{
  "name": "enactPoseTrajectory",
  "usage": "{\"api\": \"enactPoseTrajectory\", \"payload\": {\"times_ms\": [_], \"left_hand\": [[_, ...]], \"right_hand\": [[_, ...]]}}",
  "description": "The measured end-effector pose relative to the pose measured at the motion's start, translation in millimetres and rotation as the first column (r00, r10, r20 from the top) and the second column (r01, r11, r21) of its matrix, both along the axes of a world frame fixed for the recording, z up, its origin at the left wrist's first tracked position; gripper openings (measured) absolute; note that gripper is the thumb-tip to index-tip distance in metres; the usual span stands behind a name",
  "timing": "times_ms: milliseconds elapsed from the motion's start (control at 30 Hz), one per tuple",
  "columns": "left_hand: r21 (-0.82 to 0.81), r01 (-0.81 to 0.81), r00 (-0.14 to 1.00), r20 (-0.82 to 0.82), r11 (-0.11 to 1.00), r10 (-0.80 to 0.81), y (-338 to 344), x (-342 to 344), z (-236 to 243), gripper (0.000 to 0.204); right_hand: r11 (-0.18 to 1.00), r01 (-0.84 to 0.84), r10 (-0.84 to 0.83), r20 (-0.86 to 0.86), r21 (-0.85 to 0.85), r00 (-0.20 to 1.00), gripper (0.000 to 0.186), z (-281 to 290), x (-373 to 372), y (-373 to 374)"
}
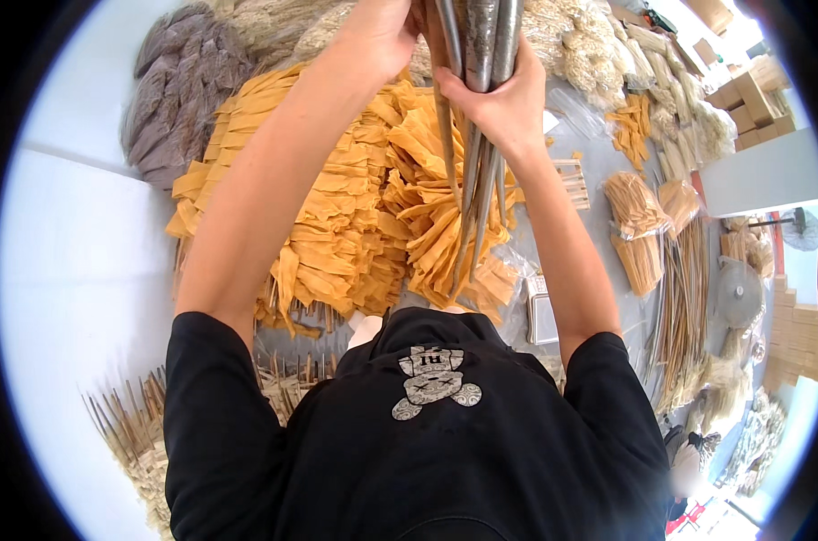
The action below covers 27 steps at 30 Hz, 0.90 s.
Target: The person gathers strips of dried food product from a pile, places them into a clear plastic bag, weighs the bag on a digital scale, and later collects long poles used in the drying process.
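Note:
At the top middle I hold up a bundle of long, tapered grey-brown stalks (482, 54), their thin ends pointing down toward me. My right hand (503, 106) is wrapped round the bundle from the right, thumb across its front. On the other side my left hand (383, 34) grips it higher up, its fingers partly hidden behind the stalks and cut off by the upper edge. Beneath the bundle lies a large heap of orange-yellow, strip-like bunches (346, 225). Some of these strips fan out loosely (431, 198) right under the stalk tips.
A purple-grey fibrous bundle (188, 90) lies at the far left, with pale bundles (598, 54) along the back. Wrapped tan bundles (637, 230) and long thin stalks (684, 307) lie right. A white-framed device (542, 311) sits near my right forearm. Fans (740, 293) and cardboard boxes (747, 99) stand beyond.

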<state>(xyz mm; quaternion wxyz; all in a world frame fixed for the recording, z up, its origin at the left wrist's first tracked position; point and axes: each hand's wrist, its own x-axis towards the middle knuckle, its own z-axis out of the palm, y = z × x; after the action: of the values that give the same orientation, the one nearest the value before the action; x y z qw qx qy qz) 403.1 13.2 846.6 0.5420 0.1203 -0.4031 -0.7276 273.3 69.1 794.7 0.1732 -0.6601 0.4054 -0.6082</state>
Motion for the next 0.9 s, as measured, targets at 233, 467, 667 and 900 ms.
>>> {"api": "enactPoseTrajectory", "payload": {"times_ms": [233, 467, 667, 900], "left_hand": [[-0.086, -0.019, 0.996, 0.087, 0.996, 0.026, 15.0, 11.4, 10.1, 0.033], [-0.164, -0.082, 0.978, 0.177, 0.983, 0.111, 27.8, 4.8, 26.9, 0.031], [-0.308, -0.161, 0.925, 0.284, 0.938, 0.252, 29.9, 12.4, 53.8, 0.032], [-0.490, -0.171, 0.843, 0.376, 0.855, 0.385, 35.1, 20.7, 76.8, 0.034]], "right_hand": [[0.989, -0.101, 0.099, 0.019, 0.112, 0.995, 0.052, -0.6, 9.1, -1.6], [0.946, -0.265, 0.273, -0.018, 0.186, 0.962, 0.033, 8.2, 2.3, 4.8], [0.980, -0.175, 0.189, -0.169, 0.090, 0.967, 0.038, 60.8, 5.4, 8.3], [0.944, -0.302, 0.290, -0.101, -0.136, 0.952, 0.046, 180.0, 22.1, 30.7]]}}
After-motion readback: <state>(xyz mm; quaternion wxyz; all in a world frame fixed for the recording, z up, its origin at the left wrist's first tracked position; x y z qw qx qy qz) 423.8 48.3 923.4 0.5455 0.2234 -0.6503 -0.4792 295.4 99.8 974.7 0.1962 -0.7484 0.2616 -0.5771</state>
